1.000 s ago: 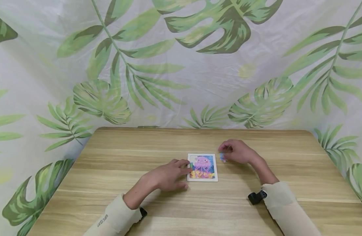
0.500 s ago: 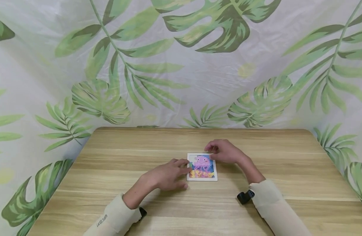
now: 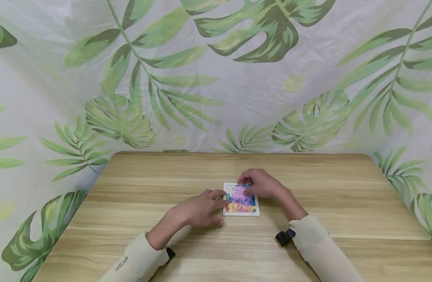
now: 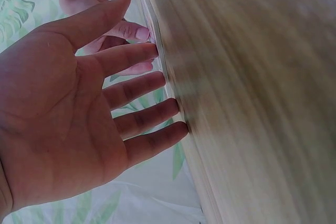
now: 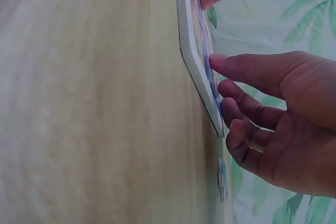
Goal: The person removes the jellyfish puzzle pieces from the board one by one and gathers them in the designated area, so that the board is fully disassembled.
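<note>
A small square jigsaw puzzle (image 3: 242,205) in a white frame shows a pink jellyfish over blue water and yellow coral. A pale gap shows at its upper left. My left hand (image 3: 204,210) lies at the frame's left side with spread fingers, fingertips at the edge. Over the puzzle's upper right is my right hand (image 3: 263,184); in the right wrist view its straight thumb touches the picture, and its loosely bent fingers rest close by with nothing visible between. A loose jigsaw piece (image 5: 222,179) lies on the table right of the frame, hidden in the head view.
The wood-grain table (image 3: 159,172) reaches back to a leaf-patterned curtain (image 3: 251,102). Both forearms wear light sleeves, with a black wrist camera (image 3: 285,237) at the right cuff.
My right hand has moved left from the loose piece, over the puzzle's right edge and onto the picture. The left hand keeps its place.
</note>
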Demonstrator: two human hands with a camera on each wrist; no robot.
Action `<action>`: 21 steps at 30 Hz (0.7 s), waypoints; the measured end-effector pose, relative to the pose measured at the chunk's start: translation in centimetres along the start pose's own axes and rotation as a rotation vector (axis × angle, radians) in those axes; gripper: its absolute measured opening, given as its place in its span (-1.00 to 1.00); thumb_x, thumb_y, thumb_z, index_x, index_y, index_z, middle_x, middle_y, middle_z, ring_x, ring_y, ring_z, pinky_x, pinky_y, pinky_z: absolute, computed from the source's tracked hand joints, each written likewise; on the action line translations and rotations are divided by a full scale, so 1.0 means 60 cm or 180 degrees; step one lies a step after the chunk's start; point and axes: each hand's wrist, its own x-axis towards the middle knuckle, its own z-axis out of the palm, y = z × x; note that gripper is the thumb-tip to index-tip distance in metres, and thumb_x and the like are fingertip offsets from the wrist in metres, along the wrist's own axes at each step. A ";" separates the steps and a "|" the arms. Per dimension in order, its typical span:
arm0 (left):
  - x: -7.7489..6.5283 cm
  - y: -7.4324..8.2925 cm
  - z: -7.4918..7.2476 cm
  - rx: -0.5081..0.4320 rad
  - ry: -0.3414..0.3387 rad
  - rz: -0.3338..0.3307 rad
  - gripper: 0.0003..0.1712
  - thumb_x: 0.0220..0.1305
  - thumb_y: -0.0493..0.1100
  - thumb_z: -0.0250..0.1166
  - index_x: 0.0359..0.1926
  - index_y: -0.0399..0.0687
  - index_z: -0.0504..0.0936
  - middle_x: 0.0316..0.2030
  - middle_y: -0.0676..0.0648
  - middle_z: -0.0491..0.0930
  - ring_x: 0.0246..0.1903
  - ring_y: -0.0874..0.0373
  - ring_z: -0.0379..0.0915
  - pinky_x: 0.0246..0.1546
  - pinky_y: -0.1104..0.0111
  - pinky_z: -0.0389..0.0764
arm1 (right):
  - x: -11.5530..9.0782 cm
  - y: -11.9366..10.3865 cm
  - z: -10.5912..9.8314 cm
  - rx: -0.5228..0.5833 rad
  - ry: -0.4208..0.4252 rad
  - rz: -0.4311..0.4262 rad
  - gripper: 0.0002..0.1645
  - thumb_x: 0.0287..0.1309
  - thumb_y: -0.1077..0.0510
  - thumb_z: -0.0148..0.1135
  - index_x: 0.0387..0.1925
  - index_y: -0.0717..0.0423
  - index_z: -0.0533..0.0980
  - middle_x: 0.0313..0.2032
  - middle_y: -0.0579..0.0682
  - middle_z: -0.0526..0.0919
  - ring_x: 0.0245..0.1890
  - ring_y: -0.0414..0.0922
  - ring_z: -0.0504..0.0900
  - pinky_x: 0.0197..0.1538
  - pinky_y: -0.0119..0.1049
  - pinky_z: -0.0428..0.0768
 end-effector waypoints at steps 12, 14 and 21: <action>-0.001 0.000 -0.002 -0.0047 -0.0020 0.0001 -0.28 0.53 0.15 0.33 0.58 0.06 0.45 0.66 -0.14 0.21 0.61 -0.23 0.15 0.52 -0.10 0.44 | -0.002 -0.009 0.003 -0.0079 0.0045 -0.0060 -0.70 0.21 0.37 0.51 -0.03 0.13 0.73 -0.13 -0.01 0.77 -0.09 -0.09 0.64 0.11 -0.13 0.68; -0.002 -0.001 -0.002 -0.0044 -0.0020 0.0013 -0.28 0.53 0.14 0.33 0.58 0.05 0.45 0.66 -0.14 0.21 0.61 -0.23 0.16 0.52 -0.09 0.44 | -0.002 -0.010 0.004 -0.0079 0.0049 -0.0041 -0.70 0.21 0.37 0.51 -0.03 0.13 0.73 -0.14 -0.02 0.77 -0.10 -0.10 0.64 0.10 -0.14 0.68; -0.002 0.000 -0.001 -0.0051 -0.0006 0.0047 -0.28 0.53 0.14 0.33 0.58 0.03 0.45 0.65 -0.14 0.22 0.61 -0.22 0.16 0.52 -0.09 0.43 | -0.003 -0.010 0.006 -0.0021 0.0075 0.0047 -0.69 0.17 0.36 0.53 -0.04 0.12 0.74 -0.15 -0.03 0.76 -0.12 -0.12 0.63 0.07 -0.17 0.67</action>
